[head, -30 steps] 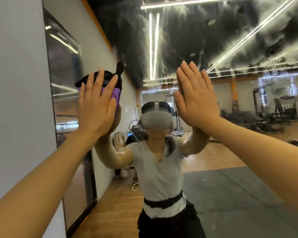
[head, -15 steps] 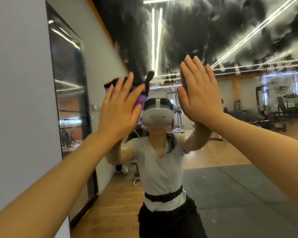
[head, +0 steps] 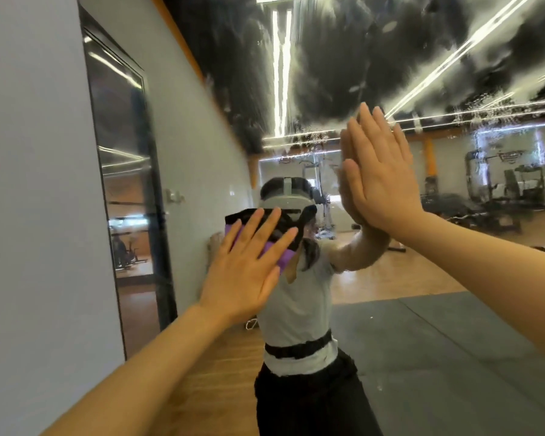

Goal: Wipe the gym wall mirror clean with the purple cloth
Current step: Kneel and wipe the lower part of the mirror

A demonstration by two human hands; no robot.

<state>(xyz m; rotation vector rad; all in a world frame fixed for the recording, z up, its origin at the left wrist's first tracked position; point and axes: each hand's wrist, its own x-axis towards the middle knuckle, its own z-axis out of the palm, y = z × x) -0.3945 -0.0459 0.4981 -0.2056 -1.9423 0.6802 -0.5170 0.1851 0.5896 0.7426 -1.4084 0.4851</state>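
pressing flat: left hand (head: 249, 272) at frame centre, fingers spread over purple cloth (head: 272, 243), cloth pinned between palm and mirror (head: 453, 325), poking past fingertips toward upper right. right hand (head: 381, 171) upper right, fingers together, bare on glass. smears fill upper frame.

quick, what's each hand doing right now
Left hand: open and flat, pressing the purple cloth against the mirror.
Right hand: open and flat on the mirror, holding nothing.
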